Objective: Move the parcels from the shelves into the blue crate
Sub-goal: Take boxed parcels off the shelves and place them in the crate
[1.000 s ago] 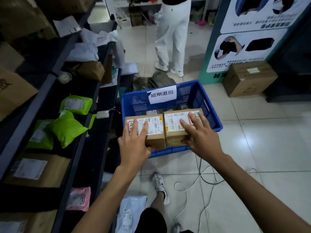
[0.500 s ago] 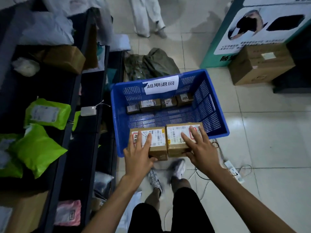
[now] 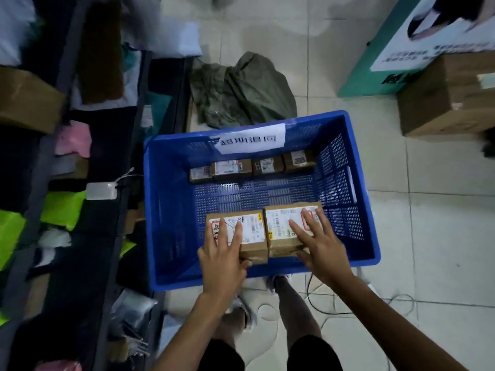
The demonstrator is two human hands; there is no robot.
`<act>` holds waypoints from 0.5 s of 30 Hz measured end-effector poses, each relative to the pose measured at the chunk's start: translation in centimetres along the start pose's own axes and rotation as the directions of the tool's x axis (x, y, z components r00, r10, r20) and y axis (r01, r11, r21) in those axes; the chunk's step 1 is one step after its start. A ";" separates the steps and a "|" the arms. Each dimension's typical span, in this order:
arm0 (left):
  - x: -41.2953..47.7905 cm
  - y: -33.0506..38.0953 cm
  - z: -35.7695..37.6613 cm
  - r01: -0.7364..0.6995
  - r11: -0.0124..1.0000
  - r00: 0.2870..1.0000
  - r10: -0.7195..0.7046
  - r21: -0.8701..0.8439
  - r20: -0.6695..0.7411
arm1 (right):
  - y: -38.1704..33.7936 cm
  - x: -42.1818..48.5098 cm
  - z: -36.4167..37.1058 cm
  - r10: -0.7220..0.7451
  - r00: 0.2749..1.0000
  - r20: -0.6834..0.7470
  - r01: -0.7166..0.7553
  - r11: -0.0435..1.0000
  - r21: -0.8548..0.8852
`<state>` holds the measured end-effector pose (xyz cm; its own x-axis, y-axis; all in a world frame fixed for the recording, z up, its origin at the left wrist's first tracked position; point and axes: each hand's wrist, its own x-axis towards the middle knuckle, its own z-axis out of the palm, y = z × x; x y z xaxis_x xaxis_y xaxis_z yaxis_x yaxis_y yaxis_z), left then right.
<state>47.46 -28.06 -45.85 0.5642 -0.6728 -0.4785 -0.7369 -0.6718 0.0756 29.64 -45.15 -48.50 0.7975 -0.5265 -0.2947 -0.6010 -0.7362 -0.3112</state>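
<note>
2 cardboard parcels are held side by side over the near half of the blue crate, with their inner side faces touching. The left parcel is gripped by the left hand: the fingers are laid flat and spread on the top label, and the thumb is hooked against the near face. The right parcel is gripped the same way by the right hand, fingers spread across the label and thumb at the lower near edge. Each parcel is oriented with its printed label facing up and its long axis running left to right, roughly parallel to the crate's near wall. The pair is tilted slightly, the right end lying a little farther away. Whether the parcels rest on the perforated crate floor cannot be determined.

4 smaller parcels are lined up in a row against the far wall, below a white paper label. The crate stands on the tiled floor just beside the dark shelves, on which green mailers are stored. An olive cloth lies beyond the crate.
</note>
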 end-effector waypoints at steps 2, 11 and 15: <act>4.6 1.9 3.8 0.016 1.000 0.999 -0.017 0.015 0.045 | 4.0 2.9 4.2 0.003 1.000 0.026 -0.004 1.000 0.021; 28.1 6.2 28.7 -0.060 0.998 0.998 0.060 0.001 0.001 | 22.7 18.2 27.5 -0.044 0.998 -0.038 0.043 0.999 -0.020; 37.0 7.7 37.6 -0.097 0.995 0.995 0.097 0.019 0.011 | 29.3 24.1 37.0 -0.052 0.998 -0.020 0.050 0.994 -0.097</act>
<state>48.68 -46.46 -95.88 0.4859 -0.7313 -0.4787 -0.7951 -0.5973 0.1053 29.28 -63.71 -98.12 0.8287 -0.4957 -0.2597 -0.5523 -0.7995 -0.2364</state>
